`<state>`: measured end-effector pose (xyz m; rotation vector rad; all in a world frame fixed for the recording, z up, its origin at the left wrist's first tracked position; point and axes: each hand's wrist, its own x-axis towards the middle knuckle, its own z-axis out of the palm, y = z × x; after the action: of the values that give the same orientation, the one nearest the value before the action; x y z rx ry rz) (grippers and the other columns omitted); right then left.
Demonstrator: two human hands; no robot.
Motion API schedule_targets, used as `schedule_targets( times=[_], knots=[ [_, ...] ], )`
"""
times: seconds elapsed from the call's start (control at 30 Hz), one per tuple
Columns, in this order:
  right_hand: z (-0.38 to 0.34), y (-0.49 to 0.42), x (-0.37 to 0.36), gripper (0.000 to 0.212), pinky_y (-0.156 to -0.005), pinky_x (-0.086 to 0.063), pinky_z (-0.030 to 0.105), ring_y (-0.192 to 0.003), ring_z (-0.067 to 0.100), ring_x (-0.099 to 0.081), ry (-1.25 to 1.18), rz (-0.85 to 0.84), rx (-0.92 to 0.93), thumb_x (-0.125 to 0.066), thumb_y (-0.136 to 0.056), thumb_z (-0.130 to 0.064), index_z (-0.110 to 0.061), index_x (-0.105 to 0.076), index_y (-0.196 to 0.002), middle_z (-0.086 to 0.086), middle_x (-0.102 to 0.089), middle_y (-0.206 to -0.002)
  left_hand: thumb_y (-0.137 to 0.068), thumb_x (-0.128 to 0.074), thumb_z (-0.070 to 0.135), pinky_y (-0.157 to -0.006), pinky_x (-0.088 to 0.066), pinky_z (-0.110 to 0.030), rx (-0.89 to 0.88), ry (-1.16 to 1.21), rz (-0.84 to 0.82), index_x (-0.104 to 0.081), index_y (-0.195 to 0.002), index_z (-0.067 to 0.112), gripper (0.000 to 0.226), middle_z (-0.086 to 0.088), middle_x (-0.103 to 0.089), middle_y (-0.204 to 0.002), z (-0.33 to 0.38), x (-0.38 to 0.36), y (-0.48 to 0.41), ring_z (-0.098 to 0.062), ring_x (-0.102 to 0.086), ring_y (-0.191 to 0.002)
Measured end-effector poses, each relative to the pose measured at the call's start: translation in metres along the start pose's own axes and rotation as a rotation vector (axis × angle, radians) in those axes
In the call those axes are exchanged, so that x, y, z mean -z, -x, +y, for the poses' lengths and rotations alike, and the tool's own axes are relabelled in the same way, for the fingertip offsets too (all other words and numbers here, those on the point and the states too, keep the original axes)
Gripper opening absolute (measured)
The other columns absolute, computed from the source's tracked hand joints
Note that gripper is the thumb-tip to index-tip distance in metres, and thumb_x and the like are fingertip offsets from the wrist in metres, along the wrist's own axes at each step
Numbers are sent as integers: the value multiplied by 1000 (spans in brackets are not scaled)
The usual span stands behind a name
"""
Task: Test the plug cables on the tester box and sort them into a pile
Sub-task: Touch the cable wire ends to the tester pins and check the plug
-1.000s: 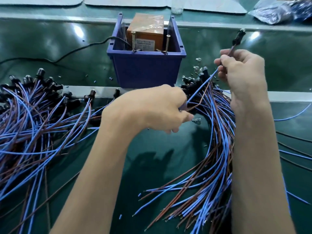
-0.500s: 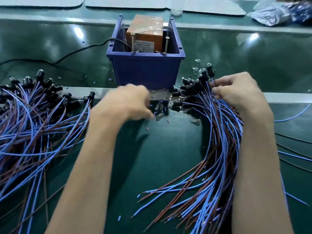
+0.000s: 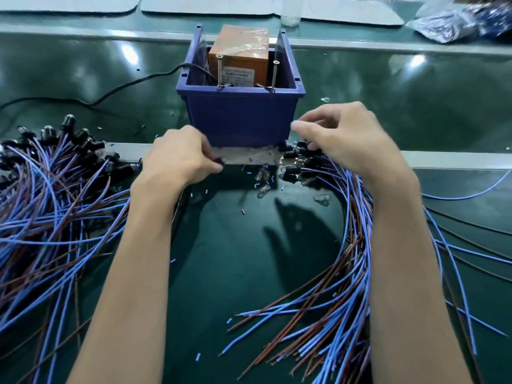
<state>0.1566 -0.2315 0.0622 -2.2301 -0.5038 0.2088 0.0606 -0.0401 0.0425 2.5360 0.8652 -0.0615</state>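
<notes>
The tester box is an orange unit (image 3: 241, 55) inside a blue bin (image 3: 241, 120), with two upright screws (image 3: 220, 70) at the bin's front rim. My left hand (image 3: 180, 159) pinches a black plug (image 3: 219, 162) in front of the bin's lower left corner, beside the left pile of blue and brown plug cables (image 3: 55, 195). My right hand (image 3: 346, 139) hovers with loosely curved fingers over the black plugs of the right cable pile (image 3: 352, 273), and nothing shows between its fingers.
A metal rail (image 3: 124, 148) crosses the green table under the bin. Small glass bulbs (image 3: 263, 177) and bits of wire sleeve lie between the hands. A black power cord (image 3: 110, 92) runs left from the bin. White mats (image 3: 205, 5) and a plastic bag (image 3: 457, 23) lie at the back.
My right hand lowered the cable it had held up onto the right pile, then moved left toward the bin. My left hand shifted left with its plug.
</notes>
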Motion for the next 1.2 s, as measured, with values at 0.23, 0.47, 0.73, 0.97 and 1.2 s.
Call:
schedule_targets(
  times=[0.23,0.47,0.73,0.97,1.2],
  knots=[
    [-17,7,-22,6,-78,-54,43,-77,13,-60,-225,-379,174,-68,-86,-14,-13,-72,-90,7,-73,-85,-83,-74,18,-62,-48,-15,-367,679,40,-66,-77,28,14,5,-65,-75,44,13,27,-1,-58,-61],
    [-22,8,-17,9,-50,-44,10,-51,-1,-60,-598,-42,94,-65,-89,-5,-9,-64,-81,-4,-68,-62,-92,-63,31,-68,-49,-18,-367,811,269,-65,-71,27,21,13,-66,-66,63,11,34,5,-58,-61],
    [-25,4,-5,21,-75,-54,43,-77,25,-63,-790,288,51,-58,-96,-22,-13,-55,-77,25,-69,-96,-98,-30,58,-76,-53,-21,-195,916,-313,-72,-83,15,62,-2,-76,-90,96,-1,53,-12,-69,-84],
    [-30,7,-2,23,-59,-51,22,-62,14,-69,-1034,289,85,-41,-104,-25,-14,-47,-84,-4,-66,-58,-98,-33,53,-78,-49,-31,236,1622,-155,-54,-122,11,52,-2,-54,-110,98,-8,47,-13,-53,-97],
    [-26,3,-6,34,-49,-36,19,-42,5,-42,-952,203,11,-36,-105,-20,-10,-54,-78,-9,-43,-44,-99,-35,35,-65,-41,-24,491,2051,269,-51,-87,18,26,5,-52,-78,80,6,36,-10,-51,-70]
  ],
)
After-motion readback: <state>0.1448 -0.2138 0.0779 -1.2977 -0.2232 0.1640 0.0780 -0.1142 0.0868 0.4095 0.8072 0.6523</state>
